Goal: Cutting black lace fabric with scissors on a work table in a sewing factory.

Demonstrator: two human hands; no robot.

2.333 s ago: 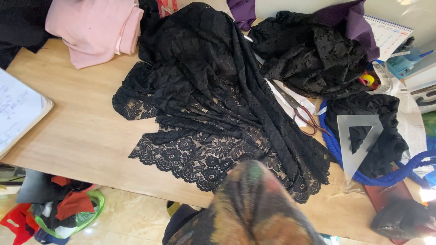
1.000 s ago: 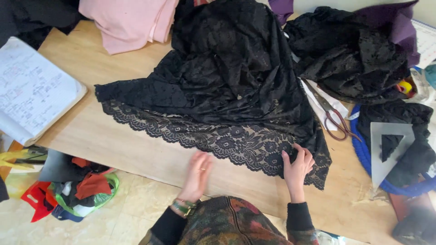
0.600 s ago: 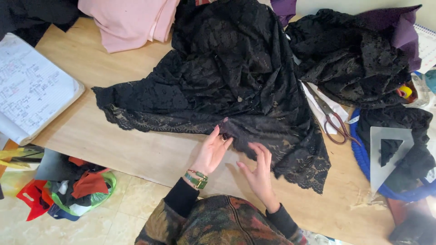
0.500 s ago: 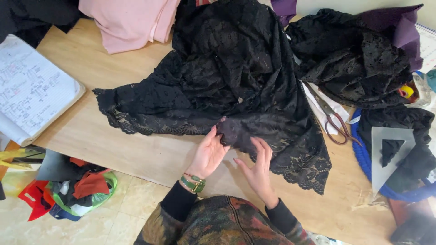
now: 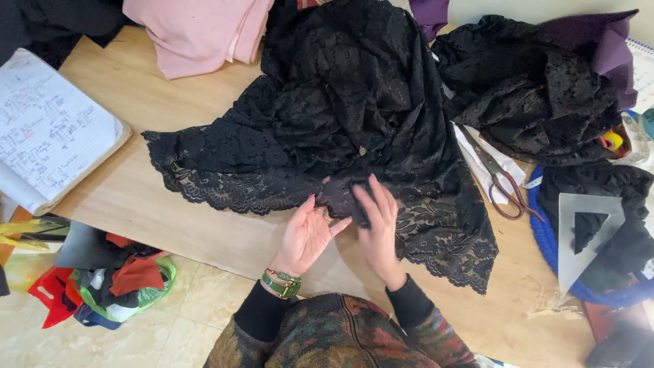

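Note:
A large black lace fabric [image 5: 354,116] lies spread over the wooden table [image 5: 170,225], its scalloped hem toward me. My left hand [image 5: 308,236], with a green wristband, is turned palm up at the middle of the hem, fingertips and thumb on a folded-up bit of the lace edge. My right hand [image 5: 379,228] is right beside it, fingers laid over the same fold and pinching it. The two hands almost touch.
An open notebook [image 5: 51,140] lies at the left edge, pink cloth [image 5: 204,34] at the back. To the right are scissors [image 5: 505,182], a clear triangle ruler [image 5: 584,240], more black lace [image 5: 531,88] and purple cloth [image 5: 610,48]. Bags [image 5: 116,279] sit on the floor.
A second ago my hands were apart, flat on the hem. They have come together at the middle of the hem and taken up a fold of lace; the left side has bunched inward.

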